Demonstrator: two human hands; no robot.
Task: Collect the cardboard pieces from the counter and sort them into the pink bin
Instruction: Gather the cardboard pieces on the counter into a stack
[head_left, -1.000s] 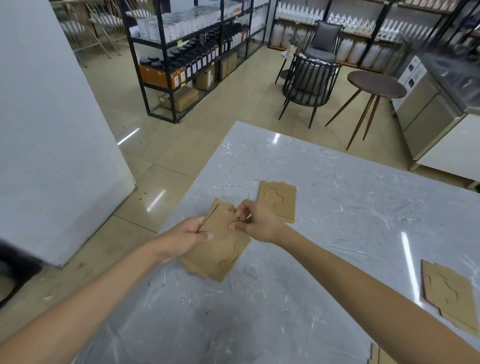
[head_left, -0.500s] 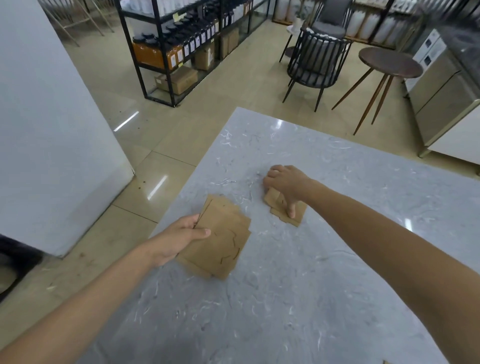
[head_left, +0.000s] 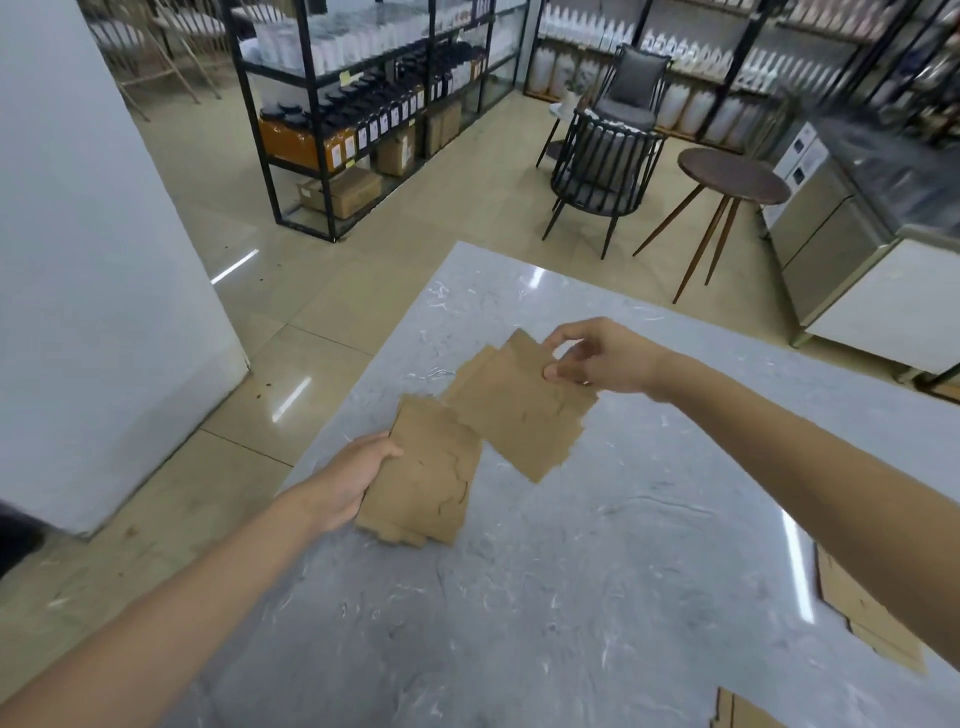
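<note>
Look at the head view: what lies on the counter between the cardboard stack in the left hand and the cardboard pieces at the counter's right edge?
Nothing: in the head view only bare counter separates the held stack from the right-edge pieces.

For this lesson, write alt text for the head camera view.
The person's right hand pinches cardboard pieces above a grey marble counter, while the left hand grips a cardboard stack. More cardboard lies at the right edge.

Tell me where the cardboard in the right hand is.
In the head view, the cardboard piece hangs mid-frame above the grey counter, pinched by the right hand, just up-right of the stack in the left hand.
</note>
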